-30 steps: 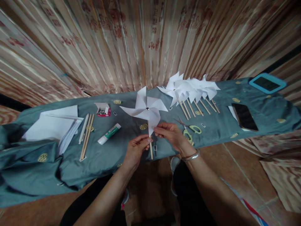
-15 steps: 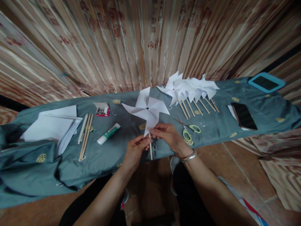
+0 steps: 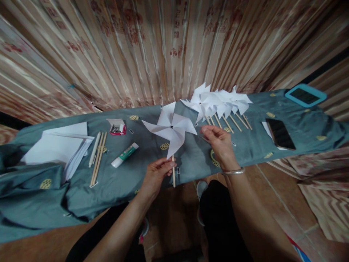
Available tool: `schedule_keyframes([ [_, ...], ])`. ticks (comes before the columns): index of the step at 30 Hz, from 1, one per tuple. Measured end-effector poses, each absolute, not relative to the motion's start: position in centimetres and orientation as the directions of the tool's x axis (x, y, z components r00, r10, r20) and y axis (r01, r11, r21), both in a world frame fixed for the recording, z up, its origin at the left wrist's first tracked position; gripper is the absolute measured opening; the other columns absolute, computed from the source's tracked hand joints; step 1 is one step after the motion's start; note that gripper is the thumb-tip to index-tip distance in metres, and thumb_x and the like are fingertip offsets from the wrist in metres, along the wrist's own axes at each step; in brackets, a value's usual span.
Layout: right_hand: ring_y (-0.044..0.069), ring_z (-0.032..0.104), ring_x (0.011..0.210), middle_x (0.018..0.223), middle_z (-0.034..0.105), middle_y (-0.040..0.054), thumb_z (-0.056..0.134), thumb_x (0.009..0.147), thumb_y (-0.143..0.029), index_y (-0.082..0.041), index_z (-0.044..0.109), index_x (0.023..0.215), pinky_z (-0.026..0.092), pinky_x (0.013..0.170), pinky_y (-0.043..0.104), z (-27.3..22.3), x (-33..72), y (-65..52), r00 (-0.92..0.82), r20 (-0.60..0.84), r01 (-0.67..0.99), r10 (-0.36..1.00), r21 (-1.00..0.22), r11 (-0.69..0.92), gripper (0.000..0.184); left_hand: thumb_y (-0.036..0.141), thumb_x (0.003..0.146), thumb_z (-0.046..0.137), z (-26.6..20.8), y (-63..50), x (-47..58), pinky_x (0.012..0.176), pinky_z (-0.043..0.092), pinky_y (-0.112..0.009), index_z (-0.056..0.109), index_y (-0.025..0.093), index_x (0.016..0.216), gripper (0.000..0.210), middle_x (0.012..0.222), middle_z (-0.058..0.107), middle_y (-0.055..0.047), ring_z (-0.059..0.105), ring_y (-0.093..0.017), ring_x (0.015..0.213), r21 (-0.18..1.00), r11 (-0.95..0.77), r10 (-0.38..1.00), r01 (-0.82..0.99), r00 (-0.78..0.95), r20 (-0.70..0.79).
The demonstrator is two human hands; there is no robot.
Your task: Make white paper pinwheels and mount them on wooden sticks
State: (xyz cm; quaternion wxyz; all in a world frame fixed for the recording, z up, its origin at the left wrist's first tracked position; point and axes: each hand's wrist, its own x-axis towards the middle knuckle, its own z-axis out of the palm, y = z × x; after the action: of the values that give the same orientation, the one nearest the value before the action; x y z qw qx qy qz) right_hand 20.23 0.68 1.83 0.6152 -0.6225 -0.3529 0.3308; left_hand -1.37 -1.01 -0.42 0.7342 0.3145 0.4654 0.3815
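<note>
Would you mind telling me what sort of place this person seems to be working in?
Probably a home craft corner, not a workshop: a low surface under a grey-green cloth, patterned curtains behind and a tiled floor. The left hand holds a paper pinwheel; finished pinwheels and a glue stick lie about.

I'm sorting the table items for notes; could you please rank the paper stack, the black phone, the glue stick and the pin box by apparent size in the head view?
1. paper stack
2. black phone
3. glue stick
4. pin box

The last two look close; the glue stick is longer but thinner.
</note>
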Motion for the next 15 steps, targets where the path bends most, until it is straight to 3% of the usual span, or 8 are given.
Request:
schedule_keyframes([
  [6, 0.017, 0.064, 0.079, 0.084, 0.072, 0.0037, 0.078, 0.064, -0.045, -0.019, 0.073, 0.088, 0.049, 0.079, 0.034, 1.2, 20.4, 1.0, 0.502, 0.058, 0.063, 0.863, -0.998, 0.031, 0.035, 0.034, 0.049, 0.091, -0.2, -1.2, -1.5, 0.053, 0.04, -0.018, 0.079, 0.016, 0.073, 0.032, 0.066, 0.072, -0.004, 0.05, -0.005, 0.052, 0.812, 0.525, 0.841, -0.256, 0.306, -0.447],
  [15, 0.014, 0.056, 0.064, 0.067, 0.068, -0.0002, 0.078, 0.067, -0.043, -0.019, 0.074, 0.073, 0.043, 0.064, 0.029, 0.7, 20.1, 1.1, 0.448, 0.026, 0.109, 0.894, -0.994, -0.025, 0.025, 0.032, 0.05, 0.091, -0.2, -1.0, -1.6, 0.052, 0.04, -0.018, 0.078, 0.016, 0.072, 0.03, 0.066, 0.072, -0.003, 0.051, -0.005, 0.052, 0.814, 0.519, 0.845, -0.262, 0.303, -0.441],
])
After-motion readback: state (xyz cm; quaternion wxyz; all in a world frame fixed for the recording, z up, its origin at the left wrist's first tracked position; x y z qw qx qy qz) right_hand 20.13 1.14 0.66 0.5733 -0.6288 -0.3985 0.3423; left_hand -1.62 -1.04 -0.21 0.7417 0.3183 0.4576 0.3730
